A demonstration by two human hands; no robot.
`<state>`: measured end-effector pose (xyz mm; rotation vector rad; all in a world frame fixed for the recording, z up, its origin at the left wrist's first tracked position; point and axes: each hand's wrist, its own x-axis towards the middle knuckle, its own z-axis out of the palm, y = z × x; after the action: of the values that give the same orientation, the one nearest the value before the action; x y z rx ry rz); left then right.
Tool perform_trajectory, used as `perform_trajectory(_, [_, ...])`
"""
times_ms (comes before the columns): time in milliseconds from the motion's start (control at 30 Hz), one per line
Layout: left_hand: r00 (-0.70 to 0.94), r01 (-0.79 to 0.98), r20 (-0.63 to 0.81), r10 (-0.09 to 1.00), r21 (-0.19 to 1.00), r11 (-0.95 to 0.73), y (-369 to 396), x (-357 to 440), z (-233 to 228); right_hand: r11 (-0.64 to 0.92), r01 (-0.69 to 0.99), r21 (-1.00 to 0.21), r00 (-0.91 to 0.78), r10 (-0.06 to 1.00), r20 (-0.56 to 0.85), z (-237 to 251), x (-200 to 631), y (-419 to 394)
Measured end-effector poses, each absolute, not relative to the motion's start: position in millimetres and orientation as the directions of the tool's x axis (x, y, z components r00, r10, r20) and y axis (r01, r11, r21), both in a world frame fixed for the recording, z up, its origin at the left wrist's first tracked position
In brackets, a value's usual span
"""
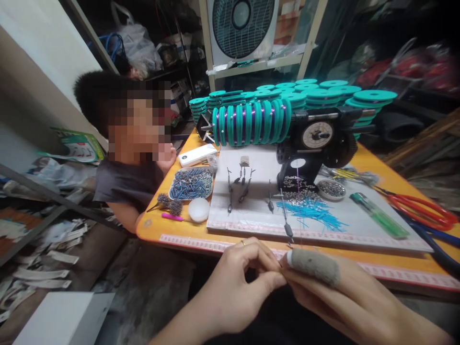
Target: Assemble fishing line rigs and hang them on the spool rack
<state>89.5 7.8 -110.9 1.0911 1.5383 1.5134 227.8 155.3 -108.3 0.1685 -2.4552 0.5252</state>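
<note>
At the board's front edge, my left hand point(247, 280) is closed in a pinch, a ring on one finger. Its fingertips meet those of my right hand point(334, 292), whose fingers are pressed together; a grey cloth sleeve point(316, 266) covers one finger. Something tiny and dark between the fingertips is too small to name. A thin line point(298, 179) drops from the spool machine point(309, 136) towards my right hand. Just beyond lies a dark weighted piece point(288, 231) with a thin stem. Similar dark pieces point(230, 199) and cut blue tubes point(312, 214) rest on the pale board point(244, 221).
Green spools point(251, 122) sit on the machine, with more stacked behind. Left are a tray of small metal-blue parts point(191, 183), a white cup point(199, 210) and a pink-handled tool point(171, 217). Right are a lighter point(379, 215) and red-handled pliers point(424, 211). Another person point(122, 177) sits left.
</note>
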Motion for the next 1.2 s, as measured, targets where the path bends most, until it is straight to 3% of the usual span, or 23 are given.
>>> perform_trajectory(33, [-0.363,-0.037,0.016,0.932,0.999,-0.031,9,88,-110,0.911,-0.221,-0.347,-0.811,0.025,0.584,-111,228,155])
perform_trajectory(100, [-0.383,-0.189,0.019,0.924,0.977,-0.098,11,86,-112,0.953,-0.178,-0.246,-0.740,0.035,0.672,-118,230,154])
perform_trajectory(200, [-0.607,-0.208,0.132,0.784,0.925,-0.317,12,89,-122,0.991,0.000,-0.134,-0.583,0.109,0.805,-129,234,149])
perform_trajectory(267, [-0.674,-0.317,0.051,0.737,0.881,-0.351,14,95,-131,0.986,0.095,-0.139,-0.569,0.169,0.805,-134,238,145])
perform_trajectory(400, [-0.422,-0.696,-0.244,0.873,0.704,-0.140,23,107,-138,0.990,0.071,-0.120,-0.625,0.139,0.768,-139,244,142])
perform_trajectory(467, [-0.365,-0.786,-0.293,0.884,0.605,-0.124,27,110,-135,0.993,0.021,-0.118,-0.648,0.104,0.755,-139,245,142])
perform_trajectory(567, [-0.384,-0.829,-0.322,0.866,0.533,-0.169,32,108,-129,0.982,0.024,-0.187,-0.661,0.156,0.734,-138,242,142])
perform_trajectory(667, [-0.421,-0.764,-0.251,0.872,0.616,-0.192,34,104,-129,0.954,0.059,-0.293,-0.657,0.258,0.708,-135,235,142])
perform_trajectory(767, [-0.465,-0.542,-0.080,0.882,0.813,-0.213,34,103,-134,0.919,0.048,-0.392,-0.643,0.329,0.692,-131,228,143])
perform_trajectory(867, [-0.519,-0.312,0.015,0.855,0.928,-0.205,31,103,-136,0.890,0.044,-0.455,-0.655,0.369,0.659,-127,223,144])
perform_trajectory(1033, [-0.591,-0.023,0.150,0.793,0.979,-0.203,27,103,-134,0.869,0.049,-0.492,-0.676,0.392,0.624,-123,220,144])
perform_trajectory(1200, [-0.594,0.035,0.196,0.780,0.975,-0.218,26,102,-134,0.860,0.046,-0.509,-0.666,0.406,0.626,-121,221,142])
